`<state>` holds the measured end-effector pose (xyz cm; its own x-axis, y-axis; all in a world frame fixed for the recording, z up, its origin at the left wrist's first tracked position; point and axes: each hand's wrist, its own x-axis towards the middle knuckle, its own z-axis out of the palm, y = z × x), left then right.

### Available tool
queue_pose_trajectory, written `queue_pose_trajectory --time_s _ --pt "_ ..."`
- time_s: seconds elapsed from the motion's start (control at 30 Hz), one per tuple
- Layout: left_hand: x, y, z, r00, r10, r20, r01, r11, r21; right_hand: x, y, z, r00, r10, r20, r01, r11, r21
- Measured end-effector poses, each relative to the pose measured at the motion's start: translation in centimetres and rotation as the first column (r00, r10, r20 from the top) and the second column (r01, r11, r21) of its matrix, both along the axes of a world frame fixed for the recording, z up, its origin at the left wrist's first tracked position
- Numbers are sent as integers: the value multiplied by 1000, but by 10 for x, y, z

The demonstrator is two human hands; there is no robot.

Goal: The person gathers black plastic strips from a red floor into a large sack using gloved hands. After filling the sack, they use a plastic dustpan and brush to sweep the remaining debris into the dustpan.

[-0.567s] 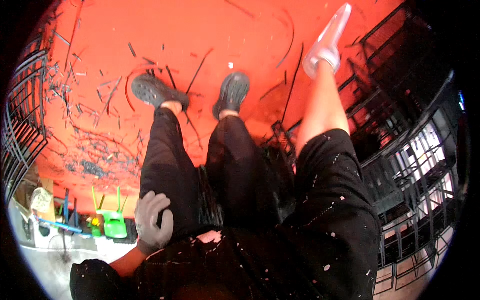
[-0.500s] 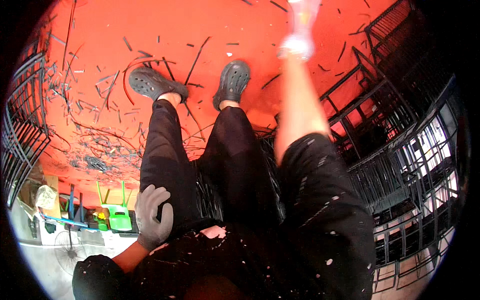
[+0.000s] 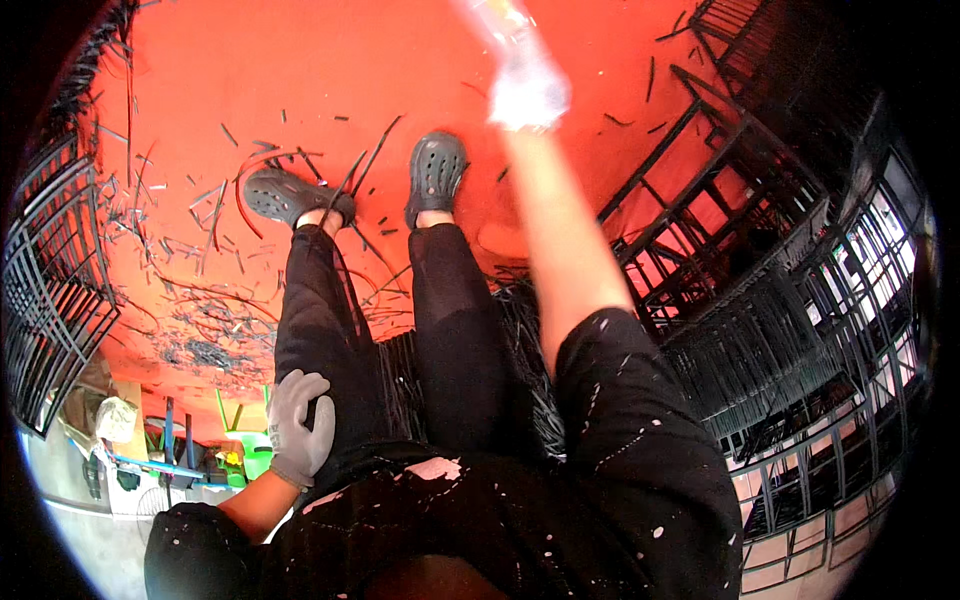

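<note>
- Resting on the clothed left thigh: left hand (image 3: 300, 430), grey glove worn. Fingers loosely spread, thumb curved away with a gap left; nothing seen gripped.
- Right hand (image 3: 530, 88) is stretched out ahead over the red floor (image 3: 330, 60), past the right shoe. White covering seen, heavily motion-blurred. Finger state cannot be told.
- Pale blurred shape (image 3: 497, 20) with an orange patch is seen just beyond the right hand, cut off by the top edge. Whether it is gripped, or is part of the hand itself, cannot be made out.
- Dark perforated clogs are worn: left clog (image 3: 285, 195), right clog (image 3: 437, 172), both on the red floor, set apart.
- Black strips (image 3: 215, 355) are scattered across the floor, piled thickest on the left; some lie by the left clog.
- Black barred frames are stacked at both sides: left frames (image 3: 55, 275), right frames (image 3: 765, 345).
- Green chair (image 3: 257, 453) is partly hidden behind the left hand; pale bundle (image 3: 117, 420) sits farther left.
</note>
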<state>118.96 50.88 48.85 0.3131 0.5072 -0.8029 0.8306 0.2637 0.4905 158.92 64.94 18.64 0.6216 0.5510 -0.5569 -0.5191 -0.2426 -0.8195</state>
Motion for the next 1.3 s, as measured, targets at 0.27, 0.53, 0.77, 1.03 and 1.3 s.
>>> queue_pose_trajectory --time_s 0.27,0.53,0.77,1.03,1.3 --pt "-6 0 -5 998 41 -39 -41 999 14 -181 -15 7 727 405 554 -164 886 -434" --pt "-30 -6 -3 974 226 -7 -223 965 137 -261 3 77 -90 964 250 -569 156 -807" --pt "-68 20 13 819 573 -36 -564 814 138 -292 114 219 -246 901 356 -503 195 -842" --pt "-117 75 6 623 761 -181 -754 646 123 -463 144 308 -466 681 565 -805 -60 -591" --pt "-92 155 5 137 950 -279 -984 163 69 -536 257 328 -776 627 72 -583 -669 -460"
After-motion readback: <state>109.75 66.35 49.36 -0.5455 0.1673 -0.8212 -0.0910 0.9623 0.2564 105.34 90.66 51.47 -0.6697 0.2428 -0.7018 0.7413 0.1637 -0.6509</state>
